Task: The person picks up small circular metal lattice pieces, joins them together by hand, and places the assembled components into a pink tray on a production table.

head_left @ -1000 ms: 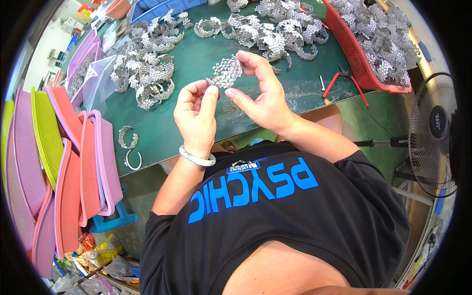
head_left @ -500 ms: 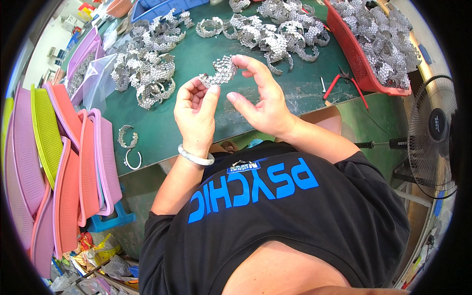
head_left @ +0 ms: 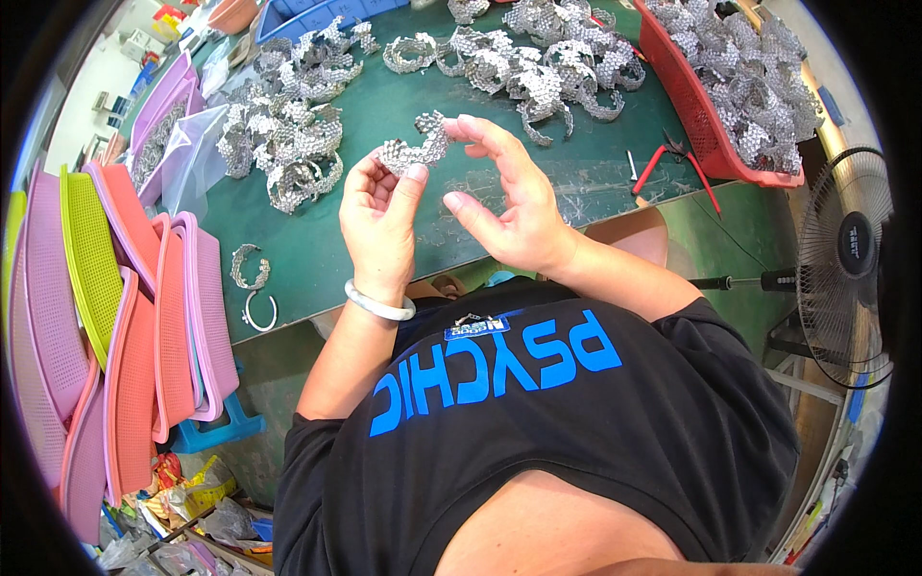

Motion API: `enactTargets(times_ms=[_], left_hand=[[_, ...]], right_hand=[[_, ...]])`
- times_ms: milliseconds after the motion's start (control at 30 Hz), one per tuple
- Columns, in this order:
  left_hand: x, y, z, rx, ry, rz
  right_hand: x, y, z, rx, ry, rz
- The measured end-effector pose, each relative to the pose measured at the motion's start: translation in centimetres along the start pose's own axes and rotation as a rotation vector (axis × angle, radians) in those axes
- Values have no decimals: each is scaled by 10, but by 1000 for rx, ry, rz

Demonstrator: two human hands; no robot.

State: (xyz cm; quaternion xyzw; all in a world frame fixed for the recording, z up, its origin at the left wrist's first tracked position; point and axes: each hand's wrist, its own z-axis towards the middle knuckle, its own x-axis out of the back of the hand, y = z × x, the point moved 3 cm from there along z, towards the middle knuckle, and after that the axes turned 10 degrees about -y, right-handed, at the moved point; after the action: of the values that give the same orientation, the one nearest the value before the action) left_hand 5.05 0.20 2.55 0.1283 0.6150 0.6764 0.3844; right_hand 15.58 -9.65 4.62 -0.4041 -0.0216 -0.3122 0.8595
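Note:
A silver-grey, honeycomb-patterned metal bracelet, curved like an open cuff, is pinched by one end in my left hand above the table. The thumb and fingers are closed on it. My right hand is open beside the bracelet's other end, with thumb and fingers spread apart. Its fingertips are very near that end; whether they touch it I cannot tell. Behind my hands lie a left heap of similar metal bracelets and a right heap of them.
On the green table, red-handled pliers lie at right by a red basket filled with bracelets. A single bracelet and a plain ring-shaped bangle lie at the left edge. Stacked plastic baskets stand left; a fan stands right.
My left hand has tilted the bracelet slightly to the left. The bracelet's far end has moved away from my right fingertips a little; the right hand has barely shifted.

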Motion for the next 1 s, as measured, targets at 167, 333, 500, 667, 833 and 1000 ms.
enactTargets(times_ms=[167,333,500,667,833,1000], left_hand=[[4,-5,1,26,-8,-59],[6,-7,5,23,-45,-117],[10,-8,5,56,-124,-276],[13,-13,4,78,-177,-423],[13,-14,5,93,-191,-492],[14,-15,6,116,-245,-546]], right_hand=[[0,-5,1,30,-53,25],[-2,-8,1,104,-111,-20],[-4,-13,1,126,-139,-1],[-6,-16,0,140,-177,15],[-6,-17,-2,153,-202,25],[0,-19,2,200,-147,-34]])
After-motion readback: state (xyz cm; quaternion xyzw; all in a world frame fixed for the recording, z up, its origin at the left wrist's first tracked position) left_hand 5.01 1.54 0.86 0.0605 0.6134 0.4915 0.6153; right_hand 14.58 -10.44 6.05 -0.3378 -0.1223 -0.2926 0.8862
